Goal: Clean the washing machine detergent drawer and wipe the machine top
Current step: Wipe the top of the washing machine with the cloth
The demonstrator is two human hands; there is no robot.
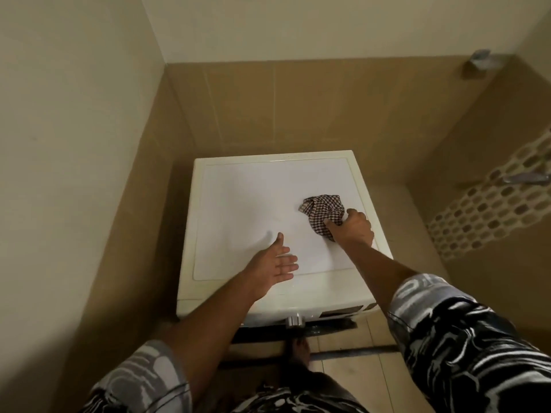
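A white washing machine stands below me, and its flat top (244, 210) fills the middle of the view. A crumpled brown-and-white checked cloth (323, 210) lies on the right half of the top. My right hand (356, 227) grips the cloth's near edge, fingers curled round it. My left hand (272, 263) hovers over the near left part of the top with fingers straight and spread, holding nothing. The machine's front panel with a silver knob (294, 320) shows at the near edge. The detergent drawer is hidden behind my left forearm.
Beige tiled walls close in on the left, behind and on the right of the machine. A mosaic tile strip (495, 204) and a metal fitting (526, 177) are on the right wall. Another metal fixture (481, 59) sits high in the corner. Tiled floor lies below.
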